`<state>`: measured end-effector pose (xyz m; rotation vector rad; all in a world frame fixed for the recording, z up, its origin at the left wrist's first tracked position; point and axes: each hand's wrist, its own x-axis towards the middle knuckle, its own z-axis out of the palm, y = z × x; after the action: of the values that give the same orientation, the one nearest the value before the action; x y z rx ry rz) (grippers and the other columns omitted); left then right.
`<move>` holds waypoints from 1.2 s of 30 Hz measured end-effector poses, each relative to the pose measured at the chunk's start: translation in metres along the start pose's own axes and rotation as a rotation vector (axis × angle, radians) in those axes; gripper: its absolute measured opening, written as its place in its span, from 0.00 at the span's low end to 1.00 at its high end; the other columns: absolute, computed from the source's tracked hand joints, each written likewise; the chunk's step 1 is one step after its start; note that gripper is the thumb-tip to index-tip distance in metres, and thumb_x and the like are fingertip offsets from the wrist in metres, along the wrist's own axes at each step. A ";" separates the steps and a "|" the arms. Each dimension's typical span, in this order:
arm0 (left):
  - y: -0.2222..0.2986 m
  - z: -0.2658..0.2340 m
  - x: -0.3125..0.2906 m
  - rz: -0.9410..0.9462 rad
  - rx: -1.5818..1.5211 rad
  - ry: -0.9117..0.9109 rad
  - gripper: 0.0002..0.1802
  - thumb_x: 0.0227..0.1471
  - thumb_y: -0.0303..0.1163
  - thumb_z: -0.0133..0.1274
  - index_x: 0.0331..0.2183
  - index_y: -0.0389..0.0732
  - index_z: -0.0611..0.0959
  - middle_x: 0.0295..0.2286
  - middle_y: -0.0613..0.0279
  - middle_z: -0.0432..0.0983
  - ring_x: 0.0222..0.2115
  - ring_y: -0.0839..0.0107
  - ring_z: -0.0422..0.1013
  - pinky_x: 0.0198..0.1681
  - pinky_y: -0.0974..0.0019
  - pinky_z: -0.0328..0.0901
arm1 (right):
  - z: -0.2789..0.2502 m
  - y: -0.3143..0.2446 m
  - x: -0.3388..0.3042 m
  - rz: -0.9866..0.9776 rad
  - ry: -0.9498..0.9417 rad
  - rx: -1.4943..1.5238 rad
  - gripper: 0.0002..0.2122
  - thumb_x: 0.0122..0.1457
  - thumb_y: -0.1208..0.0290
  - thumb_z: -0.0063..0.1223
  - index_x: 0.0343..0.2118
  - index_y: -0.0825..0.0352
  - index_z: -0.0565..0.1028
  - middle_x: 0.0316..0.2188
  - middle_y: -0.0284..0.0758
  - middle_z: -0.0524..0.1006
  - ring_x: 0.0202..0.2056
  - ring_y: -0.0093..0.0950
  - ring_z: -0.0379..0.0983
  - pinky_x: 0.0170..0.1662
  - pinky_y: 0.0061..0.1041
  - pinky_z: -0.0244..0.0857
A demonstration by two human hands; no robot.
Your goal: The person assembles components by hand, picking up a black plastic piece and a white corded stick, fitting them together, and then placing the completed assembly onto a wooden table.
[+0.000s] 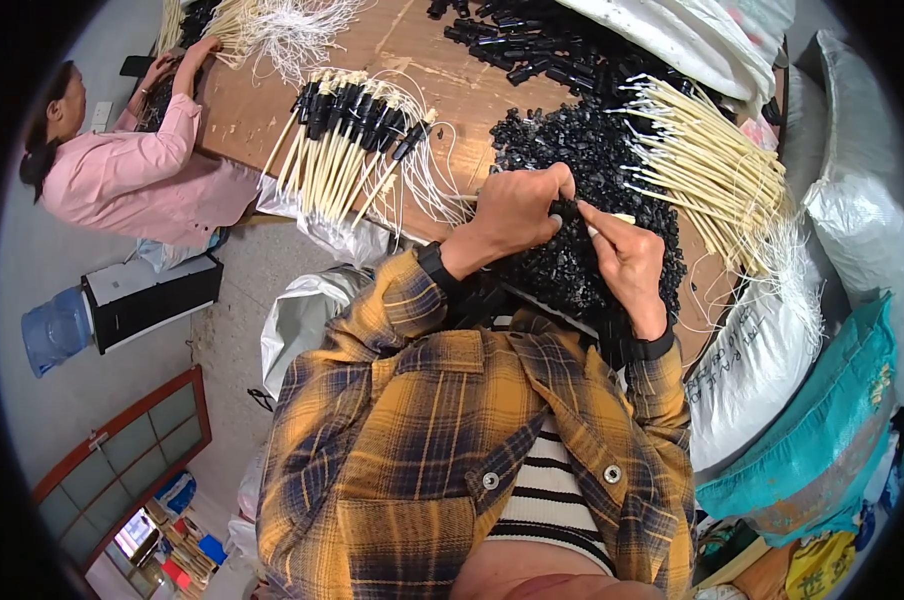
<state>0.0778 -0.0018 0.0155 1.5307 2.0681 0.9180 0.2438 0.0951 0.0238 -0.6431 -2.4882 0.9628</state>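
Observation:
My left hand (517, 215) is closed, its thumb and curled fingers pinching at a small black plastic piece (567, 211). From the other side my right hand (629, 262) meets it, thumb and forefinger pressed against the same piece. The fingers cover most of it. A short cream end (624, 218) shows just beyond the right forefinger, and white cord runs out left of the left hand; whether these belong to the held piece is hidden. Beneath both hands spreads a heap of small black plastic parts (542, 145).
Cream sticks with white cords (707, 170) lie at right. A bundle with black sleeves (347, 140) is left on the wooden table (397, 45); longer black parts (522, 45) lie at the back. A co-worker in pink (142, 165) works far left. White (757, 360) and teal sacks (812, 430) crowd the right.

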 end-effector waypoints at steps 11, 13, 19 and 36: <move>-0.011 0.000 -0.002 0.015 -0.026 0.062 0.15 0.34 0.22 0.56 0.30 0.45 0.74 0.23 0.62 0.75 0.25 0.60 0.74 0.26 0.60 0.65 | 0.005 -0.003 0.010 0.084 -0.078 0.031 0.13 0.50 0.78 0.56 0.40 0.60 0.80 0.28 0.38 0.80 0.23 0.28 0.75 0.28 0.22 0.66; -0.005 -0.002 -0.005 0.061 -0.003 0.151 0.14 0.35 0.22 0.56 0.30 0.45 0.74 0.23 0.63 0.75 0.25 0.60 0.74 0.25 0.62 0.65 | 0.010 -0.006 0.008 0.252 -0.056 0.182 0.10 0.51 0.74 0.59 0.37 0.61 0.81 0.20 0.32 0.76 0.17 0.21 0.65 0.22 0.21 0.58; 0.001 -0.014 -0.012 0.345 0.238 0.201 0.11 0.39 0.23 0.54 0.29 0.49 0.76 0.19 0.69 0.70 0.20 0.70 0.72 0.18 0.63 0.59 | 0.013 -0.008 0.019 0.451 -0.162 0.549 0.06 0.51 0.75 0.62 0.32 0.67 0.78 0.13 0.17 0.56 0.17 0.10 0.48 0.20 0.15 0.41; -0.067 -0.054 0.019 0.013 0.427 0.619 0.23 0.34 0.27 0.57 0.40 0.44 0.79 0.40 0.62 0.73 0.43 0.59 0.65 0.46 0.56 0.57 | -0.001 -0.005 0.011 -0.006 -0.137 -0.081 0.15 0.49 0.69 0.60 0.40 0.67 0.77 0.41 0.40 0.77 0.43 0.41 0.72 0.46 0.33 0.65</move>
<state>-0.0102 -0.0102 0.0068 1.5965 2.8440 1.1109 0.2341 0.0978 0.0298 -0.6133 -2.6599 0.9367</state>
